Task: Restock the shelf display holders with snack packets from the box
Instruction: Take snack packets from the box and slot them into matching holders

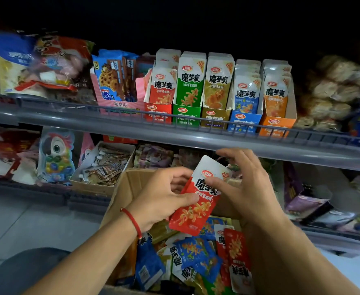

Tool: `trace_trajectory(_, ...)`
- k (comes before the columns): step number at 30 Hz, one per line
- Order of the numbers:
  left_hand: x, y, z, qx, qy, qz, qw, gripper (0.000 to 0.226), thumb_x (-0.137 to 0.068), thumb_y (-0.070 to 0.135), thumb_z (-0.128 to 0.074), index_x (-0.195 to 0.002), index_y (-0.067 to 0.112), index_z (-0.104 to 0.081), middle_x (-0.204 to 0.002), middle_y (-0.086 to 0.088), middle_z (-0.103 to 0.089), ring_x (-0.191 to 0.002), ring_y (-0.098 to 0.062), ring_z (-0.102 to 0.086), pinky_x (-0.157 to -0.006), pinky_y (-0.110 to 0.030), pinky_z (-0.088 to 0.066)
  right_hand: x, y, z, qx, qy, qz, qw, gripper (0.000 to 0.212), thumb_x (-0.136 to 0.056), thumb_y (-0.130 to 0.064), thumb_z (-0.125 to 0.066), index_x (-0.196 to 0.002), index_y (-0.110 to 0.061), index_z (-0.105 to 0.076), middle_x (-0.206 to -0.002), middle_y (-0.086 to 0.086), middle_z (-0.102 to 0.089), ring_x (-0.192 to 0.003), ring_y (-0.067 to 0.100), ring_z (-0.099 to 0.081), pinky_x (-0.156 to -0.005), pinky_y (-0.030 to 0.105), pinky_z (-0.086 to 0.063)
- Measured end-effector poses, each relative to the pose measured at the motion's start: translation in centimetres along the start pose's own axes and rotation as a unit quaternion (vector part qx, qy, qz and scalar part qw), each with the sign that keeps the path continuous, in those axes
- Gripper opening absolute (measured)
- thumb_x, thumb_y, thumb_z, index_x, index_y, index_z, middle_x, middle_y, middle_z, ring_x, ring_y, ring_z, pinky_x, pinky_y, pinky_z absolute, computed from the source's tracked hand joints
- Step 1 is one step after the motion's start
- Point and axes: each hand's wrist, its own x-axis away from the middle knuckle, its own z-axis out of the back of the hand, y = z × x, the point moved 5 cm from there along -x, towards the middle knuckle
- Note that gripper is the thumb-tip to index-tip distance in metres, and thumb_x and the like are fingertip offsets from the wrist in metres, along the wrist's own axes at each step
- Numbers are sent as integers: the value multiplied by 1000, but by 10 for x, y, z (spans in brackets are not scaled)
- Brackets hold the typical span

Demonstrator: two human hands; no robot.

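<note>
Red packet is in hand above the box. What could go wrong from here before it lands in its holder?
1. The red holder already looks packed; pushing the red packet in may crumple it or tip packets forward.
2. Five similar holders stand side by side; it could slip into the green holder next door.
3. Left hand and right hand pinch only its edges, so it may drop back into the box.

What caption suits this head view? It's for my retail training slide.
Both hands hold a red snack packet over the box, below five colour-matched holders.

Cookie box [116,81] beside bagged snacks [40,64] — parrot-shaped candy pack [56,155] below.
</note>
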Motion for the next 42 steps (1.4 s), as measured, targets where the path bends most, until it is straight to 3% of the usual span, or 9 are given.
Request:
trace_trajectory(4,-3,7,9,-10,11,-28,999,28,-83,11,-81,-107,25,-74,-100,10,-78,-93,-7,-72,-88,-24,-56,-10,-1,-5,-165,-92,-71,979,24,-81,-38,-75,-100,-23,-71,-93,-6,-78,-85,11,-75,-74,41,-63)
trace_trajectory(11,-14,9,36,-9,64,-35,997,49,-84,16,-81,-128,31,-66,-105,12,-78,-99,-5,-71,-95,-33,-54,-43,-32,-13,-80,-227,-55,969,45,-81,-45,-76,-119,-29,-60,-98,-6,-76,-83,11,-73,-68,35,-63)
trace_trajectory(17,-26,20,76,36,168,-79,982,52,-82,21,-83,-129,31,-61,-114,11,-72,-106,-5,-67,-90,-30,-55,-101,-76,-4,-30,-206,-13,978,38,-77,-35,-77,-110,-27,-59,-98,-8,-72,-85,1,-71,-71,31,-63)
trace_trajectory(20,-22,20,114,3,284,-77,956,40,-85,21,-79,-121,32,-64,-113,13,-69,-105,-4,-64,-86,-21,-52,-151,-100,17,-30,-116,22,993,35,-83,-26,-79,-111,-19,-59,-96,-9,-71,-79,-2,-70,-61,18,-57)
trace_trajectory(24,-21,5,137,86,315,-8,945,36,-86,8,-75,-113,29,-66,-107,8,-71,-100,-7,-67,-93,-32,-56,-215,-125,31,-1,-12,68,998,40,-85,-24,-83,-116,-17,-58,-104,-5,-71,-81,6,-72,-60,26,-59)
trace_trajectory(32,-18,2,151,151,307,19,940,39,-87,-4,-66,-105,30,-64,-107,0,-72,-99,-10,-68,-89,-35,-56,-277,-125,-21,112,-128,12,985,73,-86,-26,-81,-147,-14,-42,-126,4,-66,-98,18,-71,-76,38,-62)
trace_trajectory(35,-17,1,153,149,298,27,942,39,-87,-2,-67,-106,32,-65,-104,3,-73,-99,-10,-68,-91,-39,-58,-282,-126,-33,130,-157,6,979,58,-90,-23,-78,-139,-17,-48,-120,4,-69,-88,17,-73,-70,33,-61)
trace_trajectory(39,-15,1,153,143,288,33,946,40,-88,0,-68,-106,35,-63,-103,7,-73,-99,-10,-68,-91,-43,-58,-292,-126,-21,176,-154,-22,972,81,-87,-21,-81,-154,-15,-37,-141,4,-59,-111,24,-68,-93,37,-57)
trace_trajectory(42,-15,2,152,136,285,35,948,39,-87,1,-68,-104,36,-63,-101,7,-74,-98,-10,-69,-93,-44,-57,-292,-131,-21,185,-159,-8,970,76,-87,-17,-80,-152,-16,-41,-124,-1,-61,-86,12,-68,-65,20,-53)
